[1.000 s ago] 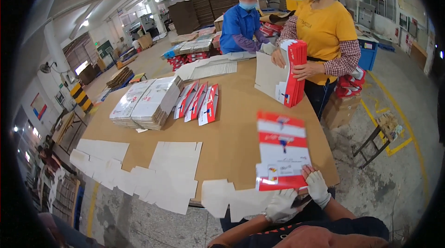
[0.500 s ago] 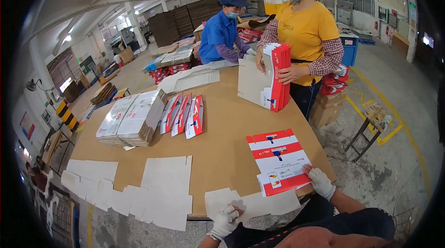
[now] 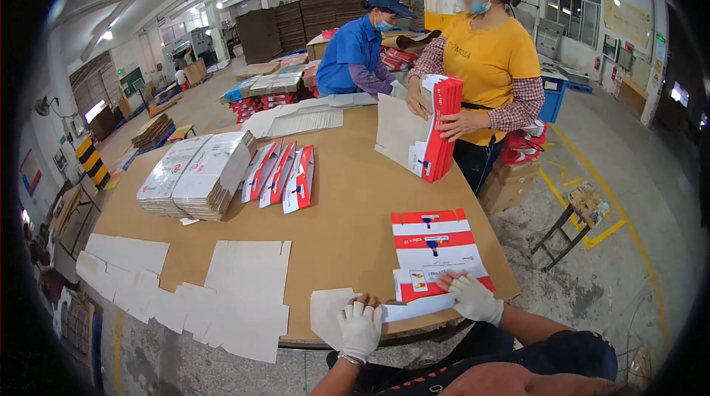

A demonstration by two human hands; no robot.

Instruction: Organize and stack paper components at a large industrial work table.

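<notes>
A flat red-and-white printed carton blank (image 3: 436,252) lies at the near right of the table. My right hand (image 3: 475,300), in a white glove with bare fingertips, lies across its lower edge with the fingers stretched out. My left hand (image 3: 360,328), gloved alike, rests with its fingers apart on a plain pale cardboard flap (image 3: 325,315) at the table's near edge. A pale strip of card (image 3: 418,309) runs between the hands below the printed panel. Whether flap and strip belong to one sheet, I cannot tell.
More pale blanks (image 3: 248,274) overlap at the near left. Behind them are a strapped stack of flat cartons (image 3: 196,174) and three folded red-and-white cartons (image 3: 299,180). Across the table (image 3: 347,211), a person in yellow (image 3: 484,56) holds folded cartons (image 3: 444,126); another in blue (image 3: 355,56) bends over the edge.
My right hand has moved left from the blank's right corner onto its lower edge. My left hand has come forward onto the pale flap. The whole view has shifted slightly.
</notes>
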